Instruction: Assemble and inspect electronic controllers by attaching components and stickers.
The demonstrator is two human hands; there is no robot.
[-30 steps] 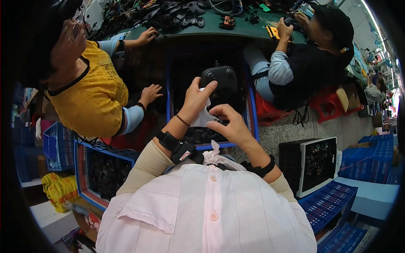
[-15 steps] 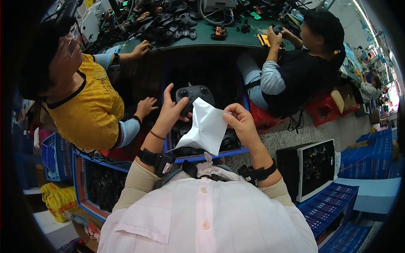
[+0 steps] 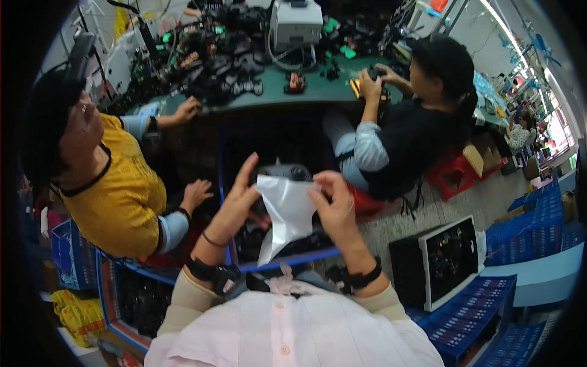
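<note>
A dark grey game controller (image 3: 300,174) with thumbsticks is in my left hand (image 3: 237,207), its index finger raised and its thumb at the near side. My right hand (image 3: 336,209) pinches the upper right corner of a thin white sheet or sleeve (image 3: 286,214); whether it is flat or a pouch I cannot tell. The white piece hangs in front of the controller and hides most of its lower part. Its upper left corner lies by my left thumb. Beneath both hands stands a blue-rimmed crate (image 3: 287,264) with dark things inside.
Beyond, a green worktable (image 3: 306,92) carries many dark controller parts and a grey-white box device (image 3: 296,27). A person in yellow (image 3: 125,196) sits left; another in black (image 3: 422,131) sits right, handling something dark. Blue crates (image 3: 471,324) and a black-and-white bin (image 3: 428,263) flank me.
The view has tilted up, so the table sits lower in the picture. The white piece has shifted up over the controller and now covers more of it; both hands keep their holds.
</note>
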